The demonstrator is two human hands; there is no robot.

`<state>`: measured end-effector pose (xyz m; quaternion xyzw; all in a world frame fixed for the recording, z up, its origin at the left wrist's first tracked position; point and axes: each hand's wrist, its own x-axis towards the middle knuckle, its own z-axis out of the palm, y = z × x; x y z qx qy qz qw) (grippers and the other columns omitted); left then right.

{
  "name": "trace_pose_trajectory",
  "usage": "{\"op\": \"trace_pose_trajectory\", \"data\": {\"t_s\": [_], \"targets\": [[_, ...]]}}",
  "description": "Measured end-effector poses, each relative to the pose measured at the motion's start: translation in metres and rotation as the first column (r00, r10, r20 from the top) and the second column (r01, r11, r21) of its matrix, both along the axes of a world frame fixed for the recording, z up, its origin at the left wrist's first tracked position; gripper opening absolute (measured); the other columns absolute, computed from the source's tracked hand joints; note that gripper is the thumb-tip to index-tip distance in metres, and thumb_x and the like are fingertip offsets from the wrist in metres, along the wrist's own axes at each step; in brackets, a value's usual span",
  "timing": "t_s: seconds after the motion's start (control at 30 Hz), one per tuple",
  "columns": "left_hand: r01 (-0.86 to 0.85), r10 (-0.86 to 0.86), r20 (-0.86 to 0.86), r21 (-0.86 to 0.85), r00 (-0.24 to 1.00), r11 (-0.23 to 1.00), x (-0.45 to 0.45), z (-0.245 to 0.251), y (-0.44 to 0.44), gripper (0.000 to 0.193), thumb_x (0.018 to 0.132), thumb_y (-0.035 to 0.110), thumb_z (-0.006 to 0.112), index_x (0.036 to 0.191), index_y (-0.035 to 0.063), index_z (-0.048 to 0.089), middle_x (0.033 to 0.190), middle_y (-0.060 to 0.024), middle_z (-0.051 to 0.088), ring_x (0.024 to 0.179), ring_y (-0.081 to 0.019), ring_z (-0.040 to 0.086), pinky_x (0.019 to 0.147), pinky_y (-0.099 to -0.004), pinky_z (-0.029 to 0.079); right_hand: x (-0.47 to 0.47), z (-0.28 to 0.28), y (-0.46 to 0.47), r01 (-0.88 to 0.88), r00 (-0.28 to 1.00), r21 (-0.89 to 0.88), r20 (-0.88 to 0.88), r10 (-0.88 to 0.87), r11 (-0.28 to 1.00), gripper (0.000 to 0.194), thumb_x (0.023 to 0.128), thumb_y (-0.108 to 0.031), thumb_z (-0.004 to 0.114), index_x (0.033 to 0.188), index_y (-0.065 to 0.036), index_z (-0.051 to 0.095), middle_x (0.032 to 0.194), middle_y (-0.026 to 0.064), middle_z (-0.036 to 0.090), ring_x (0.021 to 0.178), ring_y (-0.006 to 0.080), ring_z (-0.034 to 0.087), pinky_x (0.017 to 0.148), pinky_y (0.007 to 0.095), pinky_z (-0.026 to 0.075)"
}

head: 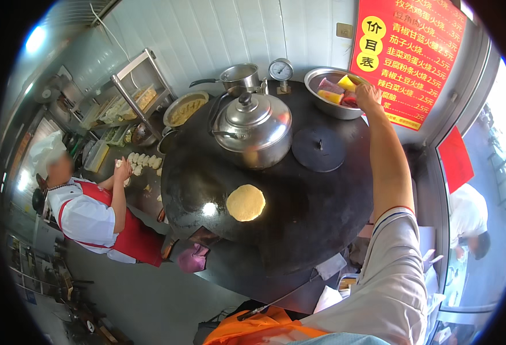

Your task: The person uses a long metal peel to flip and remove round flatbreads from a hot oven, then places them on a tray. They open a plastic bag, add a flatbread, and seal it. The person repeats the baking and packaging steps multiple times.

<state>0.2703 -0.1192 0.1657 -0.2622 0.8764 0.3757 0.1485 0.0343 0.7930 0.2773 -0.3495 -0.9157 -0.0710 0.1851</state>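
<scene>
My right hand [367, 97] reaches over the rim of a steel bowl [342, 113] at the far right of the griddle. Its fingers touch the colourful sealed packets [331, 91] inside, yellow, red and purple; whether they grip one is hidden. My left hand is out of view. Before me spreads a large round black griddle [313, 215], with one flat round dough cake [246, 202] lying on it. Behind the cake stands a lidded steel pot [255, 129]. To the pot's right lies a flat black lid [319, 148] with a small knob.
A co-worker [89, 211] in a red apron handles dough at the left counter, beside several dough pieces [143, 160]. A saucepan [239, 76] and a dial gauge [281, 70] stand at the back. Near me lie a purple cloth [193, 258] and a long-handled tool [278, 299].
</scene>
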Motion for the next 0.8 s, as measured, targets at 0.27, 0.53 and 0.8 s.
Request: {"op": "trace_pose_trajectory", "data": {"t_s": [0.27,0.53,0.8], "targets": [[-0.026,0.027,0.099,-0.003,0.995,1.000,0.010,-0.003,0.031,0.021,0.095,0.020,0.066,0.088,0.0007,0.066,0.064,-0.0010,0.058,0.052,-0.0102,0.054,0.048,-0.0275,0.044,-0.017,-0.002,0.019,-0.123,0.992,-0.329,0.000,0.130,0.936,0.030,0.094,-0.020,0.055,0.113,-0.010,0.075,0.117,0.0182,0.072,0.111,0.0291,0.069,0.096,0.0391,0.052],[-0.009,0.010,0.087,-0.014,0.996,1.000,-0.006,-0.001,0.026,0.022,0.094,0.022,0.067,0.087,0.0007,0.066,0.064,-0.0011,0.058,0.051,-0.0108,0.053,0.047,-0.0282,0.044,-0.004,0.004,0.064,-0.134,0.953,-0.396,-0.304,0.008,0.908,0.023,0.083,-0.023,0.077,0.100,-0.008,0.070,0.094,0.0178,0.074,0.092,0.0326,0.072,0.079,0.0450,0.057],[0.013,-0.012,0.065,-0.026,0.998,1.000,-0.013,0.007,0.013,0.024,0.093,0.024,0.068,0.087,0.0007,0.067,0.063,-0.0013,0.057,0.050,-0.0114,0.053,0.046,-0.0289,0.044,-0.021,-0.003,0.082,-0.374,0.737,-0.699,-0.623,-0.263,0.609,0.026,0.085,-0.024,0.079,0.100,-0.004,0.070,0.095,0.0122,0.071,0.088,0.0223,0.069,0.072,0.0380,0.057]]}}
